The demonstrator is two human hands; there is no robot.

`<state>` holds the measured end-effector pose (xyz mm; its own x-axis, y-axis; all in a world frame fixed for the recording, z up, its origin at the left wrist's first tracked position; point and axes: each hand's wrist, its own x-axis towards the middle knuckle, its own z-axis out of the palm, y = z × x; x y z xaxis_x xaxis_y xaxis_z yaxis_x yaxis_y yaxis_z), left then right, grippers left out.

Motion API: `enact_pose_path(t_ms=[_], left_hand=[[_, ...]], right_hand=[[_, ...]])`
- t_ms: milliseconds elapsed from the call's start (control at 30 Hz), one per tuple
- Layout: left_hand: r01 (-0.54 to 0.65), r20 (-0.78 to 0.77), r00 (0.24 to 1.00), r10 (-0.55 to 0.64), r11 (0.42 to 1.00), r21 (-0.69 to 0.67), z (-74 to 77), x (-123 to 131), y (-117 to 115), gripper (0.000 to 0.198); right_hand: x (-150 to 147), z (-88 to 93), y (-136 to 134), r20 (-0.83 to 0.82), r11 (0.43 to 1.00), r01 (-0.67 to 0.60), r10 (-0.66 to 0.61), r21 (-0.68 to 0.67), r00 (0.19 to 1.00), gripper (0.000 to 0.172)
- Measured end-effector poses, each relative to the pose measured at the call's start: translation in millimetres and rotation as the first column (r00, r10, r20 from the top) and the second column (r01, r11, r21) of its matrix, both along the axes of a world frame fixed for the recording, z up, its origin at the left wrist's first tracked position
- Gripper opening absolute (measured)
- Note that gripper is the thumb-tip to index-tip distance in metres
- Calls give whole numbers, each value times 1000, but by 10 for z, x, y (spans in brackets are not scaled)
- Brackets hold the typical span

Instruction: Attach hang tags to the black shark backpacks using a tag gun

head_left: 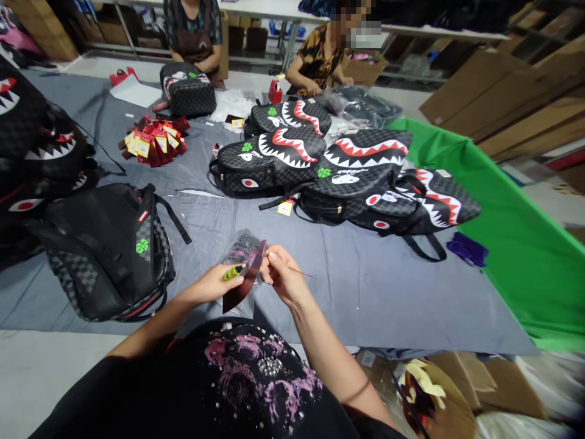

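Observation:
My left hand (218, 284) is closed around a small yellow-green tool (233, 272), its kind hard to make out, and a dark red hang tag (247, 286). With fingertips pinched at the tag's upper right edge, my right hand (284, 275) grips a thin red string (305, 274) that trails out to the right. Beneath the hands a transparent plastic bag (240, 247) with printing lies on the table. To the left, a black checkered backpack (109, 244) rests with its straps up.
Several shark-mouth backpacks (361, 164) lie across the table (347, 280). A pile of red hang tags (155, 141) sits at the back left. More bags stack at the far left. A green sheet (516, 225) borders the right side. Two people sit opposite, near a red tape dispenser (275, 91).

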<state>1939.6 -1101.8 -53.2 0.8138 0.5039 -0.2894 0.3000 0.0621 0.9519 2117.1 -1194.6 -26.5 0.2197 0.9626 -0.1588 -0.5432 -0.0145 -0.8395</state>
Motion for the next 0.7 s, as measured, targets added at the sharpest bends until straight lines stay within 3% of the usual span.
enact_pose_path(t_ms=[67,100,167,267,367,533,633,700], left_hand=[[-109,-16,993,121,941,319,76,-14,42,44],[-179,16,982,190,893,414,121,-26,51,47],[-332,120,942,313,815,475,230,-42,38,40],[-480,260,876,406,786,390,415,0,-31,27],[-451,280,884,375,842,297,539,118,-85,25],[-373,207,917,340,915,152,496,265,-96,18],[-421,220,896,387,896,138,473,239,-67,20],[-470,248,876,415,851,235,520,181,-11,20]], right_hand=[[-15,-22,-1,-112,997,-71,69,-9,991,35],[-22,-28,-2,-152,995,-97,95,-7,984,36],[-37,-32,0,-207,991,-131,129,0,970,36],[-73,-36,12,-199,990,-137,137,11,970,35],[-130,-30,22,-145,989,-148,151,30,978,33],[-178,20,3,-158,986,-163,167,38,973,34],[-151,-7,-25,-177,985,-169,174,41,969,39],[-121,-96,-50,-174,983,-181,183,31,968,50]])
